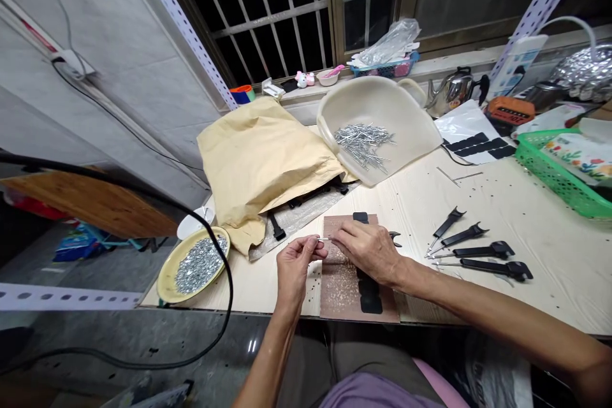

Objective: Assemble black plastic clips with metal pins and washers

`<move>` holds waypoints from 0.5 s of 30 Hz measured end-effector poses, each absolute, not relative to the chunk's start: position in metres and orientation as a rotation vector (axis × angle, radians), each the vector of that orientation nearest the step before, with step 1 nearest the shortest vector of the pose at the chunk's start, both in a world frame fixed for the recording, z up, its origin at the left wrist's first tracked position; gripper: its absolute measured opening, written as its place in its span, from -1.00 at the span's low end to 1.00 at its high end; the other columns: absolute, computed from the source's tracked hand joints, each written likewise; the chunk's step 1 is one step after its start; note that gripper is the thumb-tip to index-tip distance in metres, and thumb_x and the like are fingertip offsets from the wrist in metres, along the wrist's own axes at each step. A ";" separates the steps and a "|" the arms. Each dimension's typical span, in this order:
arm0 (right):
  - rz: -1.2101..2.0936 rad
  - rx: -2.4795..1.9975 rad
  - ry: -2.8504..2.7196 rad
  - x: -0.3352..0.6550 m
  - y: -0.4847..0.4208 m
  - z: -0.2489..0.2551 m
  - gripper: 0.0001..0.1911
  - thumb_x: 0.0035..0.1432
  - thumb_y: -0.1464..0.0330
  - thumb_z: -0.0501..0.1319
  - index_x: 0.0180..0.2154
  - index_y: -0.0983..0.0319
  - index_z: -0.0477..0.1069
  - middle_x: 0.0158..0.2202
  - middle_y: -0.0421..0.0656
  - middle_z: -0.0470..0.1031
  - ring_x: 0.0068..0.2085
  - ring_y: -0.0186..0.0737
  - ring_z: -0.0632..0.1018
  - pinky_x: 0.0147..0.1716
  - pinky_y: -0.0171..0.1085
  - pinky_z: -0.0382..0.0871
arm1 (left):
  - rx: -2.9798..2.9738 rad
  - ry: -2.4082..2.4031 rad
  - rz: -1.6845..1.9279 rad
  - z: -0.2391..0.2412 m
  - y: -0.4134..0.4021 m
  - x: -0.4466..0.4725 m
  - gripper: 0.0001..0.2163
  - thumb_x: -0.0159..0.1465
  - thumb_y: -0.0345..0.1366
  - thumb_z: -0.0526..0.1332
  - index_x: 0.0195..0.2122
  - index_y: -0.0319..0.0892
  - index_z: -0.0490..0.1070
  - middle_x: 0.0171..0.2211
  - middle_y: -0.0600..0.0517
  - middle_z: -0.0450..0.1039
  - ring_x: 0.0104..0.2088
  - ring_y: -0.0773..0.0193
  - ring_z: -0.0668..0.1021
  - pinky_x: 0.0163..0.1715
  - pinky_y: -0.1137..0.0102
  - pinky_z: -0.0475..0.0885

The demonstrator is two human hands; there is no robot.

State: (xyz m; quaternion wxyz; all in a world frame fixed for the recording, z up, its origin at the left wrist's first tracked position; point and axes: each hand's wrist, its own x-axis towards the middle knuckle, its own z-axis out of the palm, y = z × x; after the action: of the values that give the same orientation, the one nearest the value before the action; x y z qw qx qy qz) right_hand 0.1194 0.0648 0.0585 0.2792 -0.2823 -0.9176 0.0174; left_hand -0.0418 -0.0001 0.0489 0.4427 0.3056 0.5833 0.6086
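Note:
Above a brown board (340,296) at the table's front edge, my two hands come together on a thin metal rod (324,240). My left hand (299,259) pinches one end between thumb and fingertips. The fingers of my right hand (366,248) close on the other end. A black strip with scalloped edges (371,303) lies on the board, partly hidden under my right hand. A dark forked tip (394,238) pokes out beyond that hand; whether I hold it I cannot tell. Several black fork-ended pieces with metal rods (471,250) lie to the right.
A yellow bowl (165,280) of small metal parts stands at the left. Behind are a brown paper bag (258,146) with black pieces inside and a pale scoop (414,121) holding metal rods. A green basket (549,182) sits right; a black cable (228,293) loops at left.

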 end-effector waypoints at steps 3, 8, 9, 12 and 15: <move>0.255 -0.821 -2.455 0.123 0.066 0.056 -0.80 0.29 0.34 0.00 -0.25 0.21 0.39 -0.33 -0.16 0.44 -0.35 -0.32 0.44 -0.46 -0.35 0.14 | 0.902 1.551 1.460 0.047 0.003 -0.042 -0.77 0.09 -0.19 0.29 -0.38 -0.29 0.48 -0.51 0.02 0.52 -0.51 0.34 0.55 -0.41 0.44 0.45; 0.384 -0.863 -2.440 0.128 0.068 0.050 -0.82 0.28 0.32 0.03 -0.18 0.19 0.36 -0.27 -0.18 0.45 -0.31 -0.32 0.47 -0.45 -0.36 0.19 | 1.010 1.538 1.378 0.044 0.009 -0.043 -0.79 0.12 -0.19 0.27 -0.40 -0.26 0.47 -0.51 0.03 0.51 -0.49 0.33 0.54 -0.38 0.43 0.44; 0.352 -0.866 -2.448 0.129 0.068 0.049 -0.82 0.28 0.32 0.02 -0.20 0.20 0.37 -0.28 -0.17 0.45 -0.30 -0.31 0.46 -0.44 -0.36 0.19 | 1.011 1.522 1.364 0.044 0.010 -0.043 -0.79 0.12 -0.18 0.27 -0.40 -0.26 0.47 -0.50 0.02 0.51 -0.50 0.32 0.54 -0.39 0.42 0.44; 0.295 -0.858 -2.453 0.131 0.068 0.045 -0.79 0.29 0.32 0.01 -0.25 0.22 0.38 -0.32 -0.17 0.45 -0.33 -0.32 0.45 -0.44 -0.35 0.18 | 1.013 1.505 1.331 0.044 0.011 -0.040 -0.78 0.12 -0.16 0.25 -0.39 -0.25 0.47 -0.49 0.01 0.51 -0.51 0.31 0.54 -0.41 0.41 0.45; 0.288 -0.854 -2.436 0.131 0.068 0.042 -0.80 0.29 0.32 0.02 -0.26 0.22 0.38 -0.33 -0.18 0.45 -0.36 -0.34 0.44 -0.46 -0.35 0.14 | 1.046 1.538 1.334 0.044 0.012 -0.037 -0.78 0.14 -0.16 0.24 -0.41 -0.24 0.45 -0.52 0.04 0.49 -0.54 0.34 0.52 -0.45 0.45 0.43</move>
State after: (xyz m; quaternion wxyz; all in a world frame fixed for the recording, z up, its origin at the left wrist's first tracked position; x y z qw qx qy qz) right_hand 0.1312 0.0679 0.0422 0.2688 -0.3166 -0.9034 0.1067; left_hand -0.0368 0.0122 0.0438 0.4135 0.4161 0.6117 0.5307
